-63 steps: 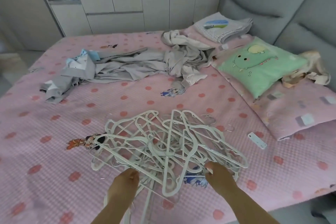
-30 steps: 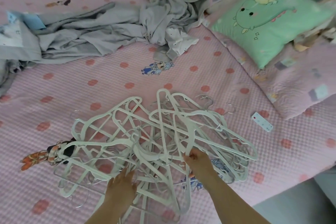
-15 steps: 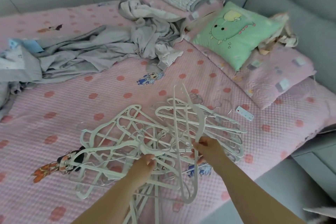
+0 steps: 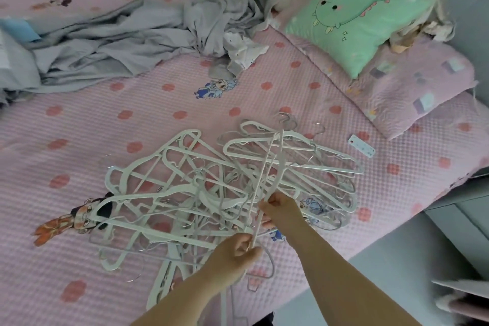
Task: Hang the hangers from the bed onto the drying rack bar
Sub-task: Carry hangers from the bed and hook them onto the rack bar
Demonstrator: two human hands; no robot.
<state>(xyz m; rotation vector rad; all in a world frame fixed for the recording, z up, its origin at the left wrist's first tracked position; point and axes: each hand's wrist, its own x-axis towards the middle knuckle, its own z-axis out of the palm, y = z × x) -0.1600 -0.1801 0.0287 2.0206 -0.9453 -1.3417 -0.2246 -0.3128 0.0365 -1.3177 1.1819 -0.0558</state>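
We have one white plastic hanger [image 4: 267,167] tipped up on edge out of the tangled pile of white plastic hangers with wire hooks [image 4: 185,188], which sprawls across the lower centre of the frame on the pink waffle-textured bedspread with red dots [image 4: 132,114]. It looks to be held that way so that its arms slip free of the neighbours hooked through it. With one hand at each point along it, we can steer it out without dragging the heap.

The right hand [image 4: 280,209], just right of centre, has its fingers [image 4: 270,204] curled in and pinching the hanger partway along. The left hand [image 4: 235,251], lower in the frame and nearer us, is clenched round the hanger's near end, thumb over the thin bar. Neither hand shows a loose or straightened finger.

The rest of the hangers lie flat and interlocked on the bed. The drying rack bar is nowhere in view, so we judge the hanging itself not yet begun. Crumpled grey clothes [image 4: 132,34] fill the upper left, a green dinosaur cushion [image 4: 352,16] the upper right.
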